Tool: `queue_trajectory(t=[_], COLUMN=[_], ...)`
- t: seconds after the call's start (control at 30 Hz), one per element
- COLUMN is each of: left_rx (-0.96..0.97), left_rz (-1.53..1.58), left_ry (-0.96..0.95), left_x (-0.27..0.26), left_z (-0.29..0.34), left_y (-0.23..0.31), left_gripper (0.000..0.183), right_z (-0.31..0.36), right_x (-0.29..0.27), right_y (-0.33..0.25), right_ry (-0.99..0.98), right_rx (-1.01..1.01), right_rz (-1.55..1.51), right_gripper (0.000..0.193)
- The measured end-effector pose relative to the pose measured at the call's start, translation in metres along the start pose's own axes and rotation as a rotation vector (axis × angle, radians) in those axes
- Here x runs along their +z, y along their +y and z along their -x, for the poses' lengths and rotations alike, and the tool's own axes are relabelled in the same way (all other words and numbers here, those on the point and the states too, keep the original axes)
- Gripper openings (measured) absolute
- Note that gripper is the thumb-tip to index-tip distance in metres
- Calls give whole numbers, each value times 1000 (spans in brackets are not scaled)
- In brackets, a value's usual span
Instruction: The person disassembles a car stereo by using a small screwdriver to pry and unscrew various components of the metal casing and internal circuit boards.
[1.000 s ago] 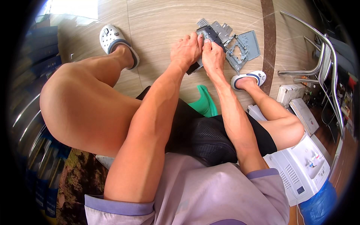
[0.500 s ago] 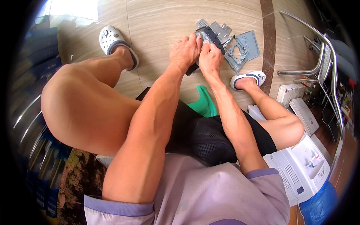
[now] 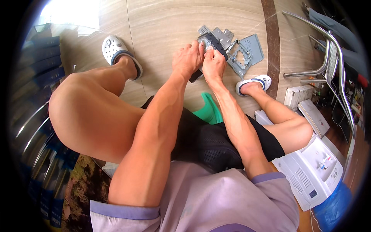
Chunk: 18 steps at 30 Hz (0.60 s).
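We had a grip on this black part (image 3: 217,45)
Our left hand (image 3: 188,59) and right hand (image 3: 214,66) both held it, side by side over the floor (image 3: 166,23), metal plates (image 3: 223,36) just past it, grey frame (image 3: 254,49) to the right.

**Access at 11 o'clock, obstructions 1 to 6**

From the hands (image 3: 187,59) (image 3: 213,65), passage runs over floor (image 3: 164,23) at 10 to 11 o'clock. Held part (image 3: 215,43) obstructs 1 o'clock, grey plates (image 3: 222,38) beyond. Grey panel (image 3: 254,48) obstructs 3; right shoe (image 3: 265,80), 4. Green object (image 3: 208,113) restricts 6. Left shoe (image 3: 111,46), 9, well apart.
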<state>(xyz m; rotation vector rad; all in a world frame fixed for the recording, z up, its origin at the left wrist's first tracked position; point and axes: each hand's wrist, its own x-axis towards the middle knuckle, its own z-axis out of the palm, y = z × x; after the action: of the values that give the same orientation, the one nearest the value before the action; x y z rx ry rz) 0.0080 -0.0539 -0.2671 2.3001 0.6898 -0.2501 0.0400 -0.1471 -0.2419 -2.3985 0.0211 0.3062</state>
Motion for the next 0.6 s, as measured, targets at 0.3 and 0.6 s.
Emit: queue_trajectory(t=[0.3,0.6], left_rx=[48,163], left_rz=[-22,-90], left_ry=[38,163], left_x=[4,8], left_z=[0,1], left_y=[-2,0], left_gripper=[42,36], right_z=[-2,-12], right_x=[-7,-2], right_y=[-1,19], right_ry=[-55,-41], right_rx=[3,-124], right_rz=[-2,72], right_gripper=[48,49])
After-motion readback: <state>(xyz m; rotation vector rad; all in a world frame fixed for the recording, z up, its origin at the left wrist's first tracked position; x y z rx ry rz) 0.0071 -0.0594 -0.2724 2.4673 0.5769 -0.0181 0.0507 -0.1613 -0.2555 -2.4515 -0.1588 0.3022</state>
